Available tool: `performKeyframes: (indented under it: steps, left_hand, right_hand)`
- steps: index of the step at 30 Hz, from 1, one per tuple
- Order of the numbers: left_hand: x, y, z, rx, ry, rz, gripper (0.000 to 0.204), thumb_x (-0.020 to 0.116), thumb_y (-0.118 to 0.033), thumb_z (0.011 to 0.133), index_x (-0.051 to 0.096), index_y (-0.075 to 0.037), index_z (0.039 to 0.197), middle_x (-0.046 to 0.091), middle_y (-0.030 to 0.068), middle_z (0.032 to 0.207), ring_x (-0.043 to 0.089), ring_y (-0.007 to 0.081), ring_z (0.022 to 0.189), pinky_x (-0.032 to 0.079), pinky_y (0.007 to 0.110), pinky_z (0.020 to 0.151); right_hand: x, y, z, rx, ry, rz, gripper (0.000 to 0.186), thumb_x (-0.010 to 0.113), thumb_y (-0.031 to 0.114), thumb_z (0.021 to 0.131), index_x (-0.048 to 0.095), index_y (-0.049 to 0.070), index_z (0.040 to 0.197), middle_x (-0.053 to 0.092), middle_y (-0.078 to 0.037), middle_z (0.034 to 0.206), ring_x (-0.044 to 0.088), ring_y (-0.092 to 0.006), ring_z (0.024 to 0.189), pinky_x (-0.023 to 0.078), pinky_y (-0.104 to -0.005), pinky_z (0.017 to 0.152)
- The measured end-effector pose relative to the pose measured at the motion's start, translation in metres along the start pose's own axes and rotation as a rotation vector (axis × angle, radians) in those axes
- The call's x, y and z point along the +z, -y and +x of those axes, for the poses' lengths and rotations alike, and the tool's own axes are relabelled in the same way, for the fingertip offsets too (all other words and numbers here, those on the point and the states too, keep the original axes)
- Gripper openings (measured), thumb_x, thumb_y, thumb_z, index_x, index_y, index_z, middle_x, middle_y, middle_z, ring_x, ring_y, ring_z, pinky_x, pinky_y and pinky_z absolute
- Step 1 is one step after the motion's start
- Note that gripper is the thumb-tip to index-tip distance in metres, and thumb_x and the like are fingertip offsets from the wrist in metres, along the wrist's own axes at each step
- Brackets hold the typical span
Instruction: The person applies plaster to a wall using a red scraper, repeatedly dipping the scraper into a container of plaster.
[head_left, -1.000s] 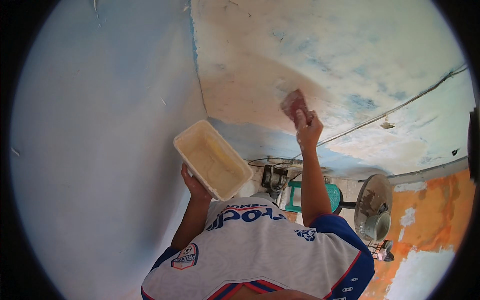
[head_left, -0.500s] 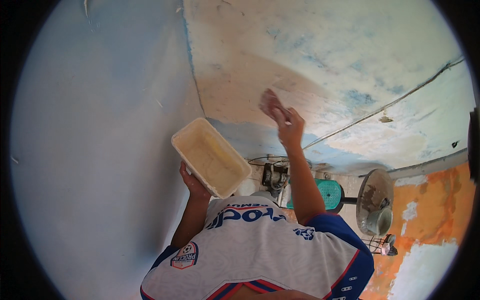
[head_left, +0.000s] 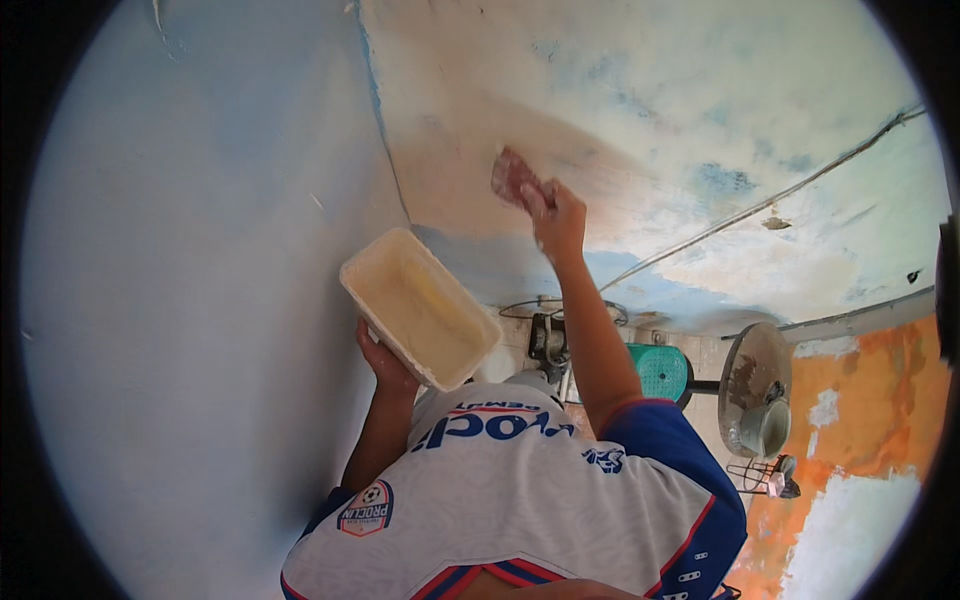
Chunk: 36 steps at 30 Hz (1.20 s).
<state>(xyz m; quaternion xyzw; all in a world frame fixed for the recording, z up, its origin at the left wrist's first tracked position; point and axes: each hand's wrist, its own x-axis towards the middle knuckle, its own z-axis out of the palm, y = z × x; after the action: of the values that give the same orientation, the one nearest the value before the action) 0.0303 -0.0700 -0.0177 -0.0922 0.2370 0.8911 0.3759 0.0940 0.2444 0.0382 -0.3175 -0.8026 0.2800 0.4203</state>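
Note:
My left hand (head_left: pixel 388 365) grips a cream rectangular tub (head_left: pixel 388 265) from beneath and along its near side. The tub is tilted toward me, and pale paste coats its inside. Raised in front of me, my right hand (head_left: pixel 563 222) is closed round a reddish, paste-smeared putty knife (head_left: pixel 514 180). Its flat blade points up and left, by a patchy pale blue and beige wall (head_left: pixel 620 90); whether it touches the wall I cannot tell. White smears mark the fingers of my right hand.
A smooth bluish wall (head_left: pixel 190 300) stands close on my left and meets the patchy one in a corner. A thin cable (head_left: pixel 740 222) crosses the patchy wall. Lower right are a green stool (head_left: pixel 660 375), a round table (head_left: pixel 742 365) bearing a grey pot (head_left: pixel 768 430), and an orange, patched wall (head_left: pixel 870 390).
My right hand has moved up and to the left with the putty knife. The tub in my left hand has shifted only slightly.

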Motion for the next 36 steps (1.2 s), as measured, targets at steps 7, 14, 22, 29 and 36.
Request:
performKeyframes:
  steps: [7,14,22,29,36]
  left_hand:
    - [-0.007,-0.003,-0.001,0.094,0.048,0.13,0.079,0.042,-0.067,0.096,0.039,-0.015,0.154,0.045,0.0082,0.153,0.048,0.0315,0.137,0.042,0.047,0.112]
    - [-0.011,0.001,0.006,-0.018,0.019,0.033,0.077,0.042,-0.067,0.097,0.04,-0.015,0.154,0.046,0.0077,0.152,0.048,0.0312,0.136,0.044,0.047,0.111]
    - [-0.017,0.003,0.015,0.053,0.129,0.067,0.074,0.042,-0.065,0.097,0.042,-0.015,0.152,0.048,0.0074,0.15,0.05,0.0297,0.135,0.045,0.046,0.11]
    - [-0.001,0.005,0.023,-0.058,0.232,-0.058,0.068,0.042,-0.06,0.1,0.045,-0.014,0.15,0.053,0.0072,0.146,0.055,0.0279,0.131,0.048,0.046,0.106]
    - [-0.006,0.008,0.026,0.13,0.003,0.1,0.066,0.041,-0.059,0.101,0.046,-0.013,0.148,0.057,0.0066,0.141,0.058,0.0282,0.126,0.052,0.046,0.103]
  right_hand:
    - [-0.065,-0.04,-0.012,0.232,-0.303,0.06,0.02,0.075,0.016,0.093,0.074,-0.004,0.096,0.071,-0.007,0.078,0.063,-0.0124,0.073,0.051,-0.0291,0.068]
    - [0.019,0.002,0.005,-0.124,-0.093,0.029,0.018,0.077,0.017,0.091,0.076,0.001,0.098,0.072,-0.01,0.081,0.066,-0.0171,0.071,0.05,-0.0314,0.067]
    - [-0.074,-0.038,-0.026,0.191,-0.299,0.143,0.021,0.075,0.017,0.094,0.075,-0.004,0.096,0.074,-0.009,0.086,0.065,-0.0116,0.078,0.053,-0.0284,0.071]
    - [0.043,0.034,0.021,-0.193,-0.088,0.025,0.021,0.078,0.022,0.09,0.078,0.002,0.099,0.073,-0.013,0.083,0.068,-0.0202,0.071,0.054,-0.0323,0.069]
    - [-0.085,-0.013,-0.007,0.249,-0.598,0.344,0.022,0.074,0.02,0.096,0.075,-0.002,0.098,0.074,-0.008,0.086,0.066,-0.0115,0.077,0.052,-0.0249,0.069]
